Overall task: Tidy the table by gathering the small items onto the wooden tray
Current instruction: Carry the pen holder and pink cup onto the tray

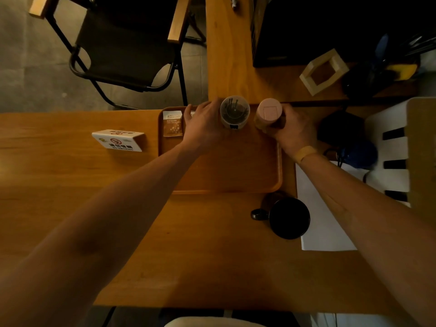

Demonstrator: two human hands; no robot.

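A: In the head view, where did the orange-brown wooden tray [236,171] sit?

B: Mid-tabletop, straight ahead of the person. Its far edge, toward 12 o'clock, carried everything. A clear round plastic jar with dark sticks inside [234,112] stood upright near the middle of that edge, and a pink-lidded round jar of brown contents [269,116] stood just beside it at 3 o'clock. A small brown-and-white paper sachet [172,123] lay flat in the far-left corner.

A: And the hands?

B: The left hand [204,125] was wrapped against the clear jar's left side, fingers curled around it. The right hand [293,131] clasped the pink-lidded jar from the right. Whether either was pressing or only resting, I couldn't tell.

A: What was left off the tray?

B: A white folded no-smoking sign of plastic [119,139] lay on the tabletop at 9 o'clock from the tray, well apart from its rim, long axis running left to right. A black round mug with a small handle [289,217] stood at 5 o'clock, near the tray's front-right corner, partly on a white sheet of paper [323,208].

A: So which hand for which?

B: By my reckoning the sign lay nearer the left hand, the mug nearer the right. Whether the mug counted as a small item, I'd not swear.
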